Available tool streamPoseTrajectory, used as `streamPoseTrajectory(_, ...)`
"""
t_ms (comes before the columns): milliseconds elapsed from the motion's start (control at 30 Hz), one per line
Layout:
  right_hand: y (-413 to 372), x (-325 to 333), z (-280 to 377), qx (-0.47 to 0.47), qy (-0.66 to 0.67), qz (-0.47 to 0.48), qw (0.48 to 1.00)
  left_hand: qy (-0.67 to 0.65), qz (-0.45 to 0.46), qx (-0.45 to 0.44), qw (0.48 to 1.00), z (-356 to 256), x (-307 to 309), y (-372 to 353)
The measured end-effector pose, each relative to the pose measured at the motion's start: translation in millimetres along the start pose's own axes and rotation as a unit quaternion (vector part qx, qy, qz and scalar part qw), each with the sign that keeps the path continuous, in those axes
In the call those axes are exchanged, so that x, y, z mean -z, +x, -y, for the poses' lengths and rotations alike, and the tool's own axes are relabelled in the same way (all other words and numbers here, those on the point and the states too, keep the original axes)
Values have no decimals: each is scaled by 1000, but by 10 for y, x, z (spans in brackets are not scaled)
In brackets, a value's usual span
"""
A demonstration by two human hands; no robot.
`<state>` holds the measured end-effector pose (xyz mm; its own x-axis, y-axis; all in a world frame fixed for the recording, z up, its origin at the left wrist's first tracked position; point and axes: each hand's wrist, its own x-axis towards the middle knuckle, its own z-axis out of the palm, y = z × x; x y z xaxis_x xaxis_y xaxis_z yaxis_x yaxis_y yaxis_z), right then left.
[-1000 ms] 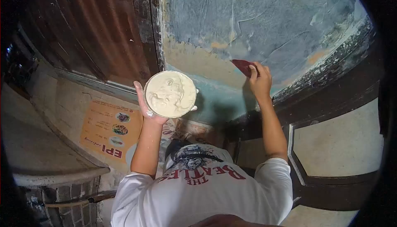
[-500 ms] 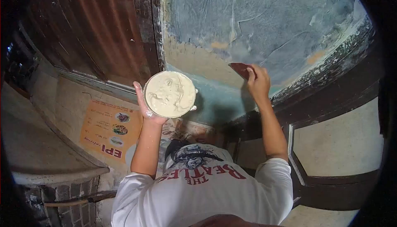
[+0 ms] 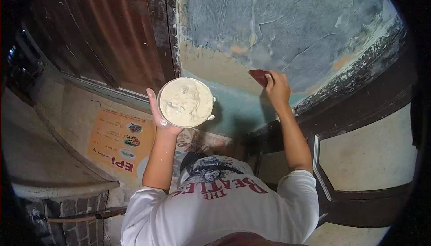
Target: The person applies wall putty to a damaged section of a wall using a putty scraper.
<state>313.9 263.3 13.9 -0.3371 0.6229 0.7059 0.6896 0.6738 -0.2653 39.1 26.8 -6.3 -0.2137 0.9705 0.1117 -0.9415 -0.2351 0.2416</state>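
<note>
A round tub of cream-coloured paste (image 3: 186, 102) rests in my left hand (image 3: 160, 113), whose thumb and fingertips show at its sides. My right hand (image 3: 279, 87) pinches a dark red flat scraper (image 3: 259, 76) between thumb and fingers. The scraper's blade lies at the lower part of the wall (image 3: 278, 26), which is grey-blue above with a beige band and a light blue-green strip beneath. Whether the blade touches the wall, I cannot tell.
Brown panelling (image 3: 107, 26) stands at the upper left. An orange printed banner (image 3: 121, 140) lies at the left. Dark-framed panels (image 3: 366, 156) are at the right. A curved ledge (image 3: 63, 190) juts out at the lower left.
My right hand has shifted very slightly left with the scraper, whose angle has changed a little. The tub in my left hand has hardly moved.
</note>
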Motion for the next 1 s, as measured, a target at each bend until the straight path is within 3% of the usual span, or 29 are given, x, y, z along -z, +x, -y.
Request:
streamPoseTrajectory(33,29,7,-6,1,1,-1,1000,9,-46,-18,999,-7,14,5)
streamPoseTrajectory(167,137,87,1,-24,2,-48,999,-1,-29,-11,1000,-25,-16,-8)
streamPoseTrajectory(200,136,130,35,-16,10,-47,999,13,-67,-38,997,-23,-2,-7)
streamPoseTrajectory(367,47,153,69,11,36,-10,999,-8,-15,-14,1000,-2,-14,-17)
streamPoseTrajectory(433,90,203,84,63,71,-25,995,-3,-30,-2,1000,7,-48,9)
streamPoseTrajectory(467,138,314,179,113,119,-2,986,-20,22,17,999,11,-129,-11)
streamPoseTrajectory(533,215,485,337,229,162,3,960,-17,28,20,999,25,-159,16)
streamPoseTrajectory(567,250,574,443,227,161,2,960,-15,34,21,999,30,-166,34)
streamPoseTrajectory(600,276,675,569,290,157,21,944,15,-43,-13,999,30,-155,63)
streamPoseTrajectory(633,288,755,685,352,151,41,923,16,-44,-11,999,33,-165,79)
streamPoseTrajectory(833,347,1012,1084,469,110,118,868,13,-12,9,1000,66,-292,99)
streamPoseTrajectory(967,390,1084,1134,484,92,121,862,-15,51,24,998,60,-213,86)
streamPoseTrajectory(1000,418,1122,1155,488,88,127,859,-14,-15,6,1000,53,-189,84)
